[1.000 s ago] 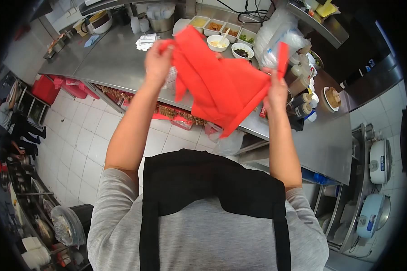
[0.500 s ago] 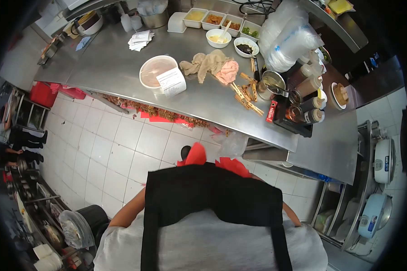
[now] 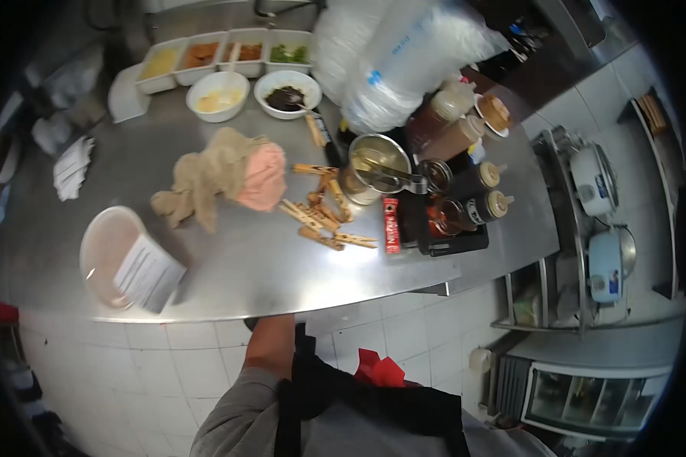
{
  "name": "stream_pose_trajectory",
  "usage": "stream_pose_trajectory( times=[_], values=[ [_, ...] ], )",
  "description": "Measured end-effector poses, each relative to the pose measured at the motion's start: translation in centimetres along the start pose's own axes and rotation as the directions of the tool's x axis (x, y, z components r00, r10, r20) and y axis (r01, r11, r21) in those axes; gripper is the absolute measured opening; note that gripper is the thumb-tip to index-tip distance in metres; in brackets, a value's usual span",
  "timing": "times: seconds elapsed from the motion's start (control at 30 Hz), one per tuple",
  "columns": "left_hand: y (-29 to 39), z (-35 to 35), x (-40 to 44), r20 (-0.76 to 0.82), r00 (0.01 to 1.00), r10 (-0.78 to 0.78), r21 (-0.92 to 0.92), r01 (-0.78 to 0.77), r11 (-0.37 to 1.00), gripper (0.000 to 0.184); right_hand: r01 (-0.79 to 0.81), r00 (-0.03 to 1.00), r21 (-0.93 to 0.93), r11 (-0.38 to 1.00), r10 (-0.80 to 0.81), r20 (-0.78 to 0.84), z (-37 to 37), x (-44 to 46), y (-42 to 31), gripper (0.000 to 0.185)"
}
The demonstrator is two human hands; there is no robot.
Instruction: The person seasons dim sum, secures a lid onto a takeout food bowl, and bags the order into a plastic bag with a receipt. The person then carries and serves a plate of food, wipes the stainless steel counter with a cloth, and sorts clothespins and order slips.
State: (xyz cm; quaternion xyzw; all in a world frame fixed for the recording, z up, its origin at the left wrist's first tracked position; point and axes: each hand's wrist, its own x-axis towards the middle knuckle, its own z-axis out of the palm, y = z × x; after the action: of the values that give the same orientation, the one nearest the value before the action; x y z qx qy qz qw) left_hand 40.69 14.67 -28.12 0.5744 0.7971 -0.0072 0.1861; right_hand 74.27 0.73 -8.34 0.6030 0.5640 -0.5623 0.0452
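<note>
Neither of my hands shows. My left forearm runs forward and disappears beneath the front edge of the steel table (image 3: 229,293). A bit of red cloth (image 3: 379,370) pokes up beyond the black apron (image 3: 366,407) on the right. Nearest the forearm on the table are a round tub (image 3: 107,255) with a printed slip (image 3: 149,274) on it, a crumpled beige cloth (image 3: 219,169) with a pink cloth (image 3: 264,177) touching it, and a pile of wooden clothespins (image 3: 320,217). A red sachet (image 3: 391,226) lies beside a black tray (image 3: 465,244).
White food containers (image 3: 202,57) line the back, with two bowls (image 3: 217,97) in front. Plastic bags (image 3: 389,72) stand at the back right, near sauce bottles (image 3: 457,137) and a metal pot (image 3: 362,190). Shelves with cookers (image 3: 593,179) are at the right.
The red cloth was stretched between both hands, then lowered to the apron. Both hands have dropped out of sight. The view has swung and moved closer to the table.
</note>
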Motion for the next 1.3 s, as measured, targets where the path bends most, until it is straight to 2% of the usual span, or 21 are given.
stream_pose_trajectory(
  times=[0.17,0.23,0.3,0.37,0.43,0.47,0.5,0.57,0.67,0.73,0.77,0.8,0.83,0.93,1.03,1.07,1.17,1.2,1.23,1.27,1.3],
  values=[
    [-0.4,1.2,2.0,0.088,0.994,-0.067,-0.026,0.069,0.997,0.028,-0.261,0.939,-0.237,0.936,0.189,-0.286,-2.0,-4.5,3.2,0.026],
    [-0.2,0.6,0.3,0.052,0.997,-0.052,-0.046,0.054,0.997,0.028,-0.258,0.923,-0.214,0.942,0.175,-0.343,-3.6,-6.5,1.4,0.025],
    [0.8,-0.9,-2.8,-0.043,0.999,-0.022,-0.089,0.018,0.996,0.028,-0.048,0.939,0.016,0.999,0.051,-0.340,-6.2,-6.8,-2.7,0.019],
    [2.3,-4.6,-8.3,-0.124,0.991,0.040,-0.170,-0.061,0.984,0.027,0.321,0.846,-0.177,0.930,-0.366,-0.387,-8.8,-6.9,-5.9,0.018],
    [3.6,-9.6,-15.6,-0.008,0.976,0.217,-0.366,-0.204,0.908,0.027,0.414,0.812,-0.064,0.908,-0.400,-0.424,-11.0,-8.0,-11.5,0.017],
    [3.7,-11.4,-18.2,0.093,0.914,0.394,-0.559,-0.279,0.781,0.034,0.471,0.787,-0.054,0.880,-0.447,-0.426,-12.2,-8.5,-13.5,0.019],
    [3.8,-13.1,-20.8,0.190,0.811,0.553,-0.741,-0.251,0.623,0.043,0.530,0.757,-0.046,0.847,-0.496,-0.426,-13.1,-8.8,-14.9,0.021],
    [5.7,-17.0,-23.7,-0.151,0.836,0.528,-0.706,-0.465,0.534,0.048,0.720,0.626,0.074,0.690,-0.599,-0.498,-13.6,-8.7,-16.3,0.025],
    [9.5,-27.2,-24.7,-0.609,0.688,0.394,-0.502,-0.719,0.480,0.057,0.754,0.654,0.320,0.573,-0.615,-0.440,-14.3,-10.8,-18.4,0.027],
    [11.7,-33.0,-24.6,-0.683,0.665,0.302,-0.539,-0.738,0.405,0.055,0.806,0.591,0.258,0.533,-0.697,-0.406,-14.2,-11.7,-19.0,0.026],
    [11.7,-33.6,-23.5,-0.496,0.738,0.458,-0.690,-0.655,0.308,0.054,0.829,0.558,0.228,0.511,-0.733,-0.388,-14.0,-12.2,-19.1,0.026],
    [11.7,-33.6,-22.1,-0.294,0.737,0.609,-0.820,-0.521,0.235,0.053,0.854,0.517,0.170,0.492,-0.763,-0.388,-13.8,-13.1,-19.8,0.026],
    [11.8,-34.1,-22.2,-0.093,0.664,0.742,-0.918,-0.346,0.194,0.052,0.869,0.490,0.146,0.473,-0.776,-0.397,-13.6,-13.4,-20.0,0.026],
    [13.7,-36.1,-26.2,-0.065,0.617,0.784,-0.636,-0.631,0.444,0.040,0.882,0.435,0.046,0.470,-0.772,-0.464,-12.7,-14.0,-20.4,0.024],
    [15.7,-35.7,-27.7,-0.202,0.743,0.638,-0.847,-0.459,0.267,0.031,0.844,0.361,-0.118,0.523,-0.718,-0.595,-11.7,-13.7,-20.4,0.023],
    [16.4,-35.1,-28.0,-0.318,0.808,0.496,-0.859,-0.467,0.209,0.016,0.869,0.433,0.077,0.488,-0.675,-0.597,-11.6,-12.5,-19.9,0.029],
    [15.9,-34.2,-27.0,-0.304,0.865,0.400,-0.953,-0.281,-0.118,0.008,0.697,0.712,0.654,0.295,-0.389,-0.584,-10.9,-12.0,-20.9,0.044],
    [15.3,-34.4,-26.8,-0.284,0.871,0.400,-0.959,-0.264,-0.106,0.005,0.687,0.725,0.647,0.331,-0.371,-0.580,-11.9,-9.9,-18.8,0.063],
    [15.1,-34.5,-26.7,-0.321,0.868,0.379,-0.945,-0.321,-0.065,0.005,0.827,0.543,0.380,0.415,-0.411,-0.732,-12.2,-10.3,-18.7,0.065],
    [14.9,-34.7,-26.5,-0.361,0.861,0.358,-0.925,-0.378,-0.023,0.005,0.879,0.323,0.076,0.470,-0.472,-0.820,-12.3,-11.1,-18.7,0.067],
    [14.8,-35.3,-26.6,-0.401,0.852,0.336,-0.902,-0.432,0.019,0.005,0.838,0.089,-0.233,0.493,-0.546,-0.833,-12.4,-11.8,-18.7,0.069]
  ],
)
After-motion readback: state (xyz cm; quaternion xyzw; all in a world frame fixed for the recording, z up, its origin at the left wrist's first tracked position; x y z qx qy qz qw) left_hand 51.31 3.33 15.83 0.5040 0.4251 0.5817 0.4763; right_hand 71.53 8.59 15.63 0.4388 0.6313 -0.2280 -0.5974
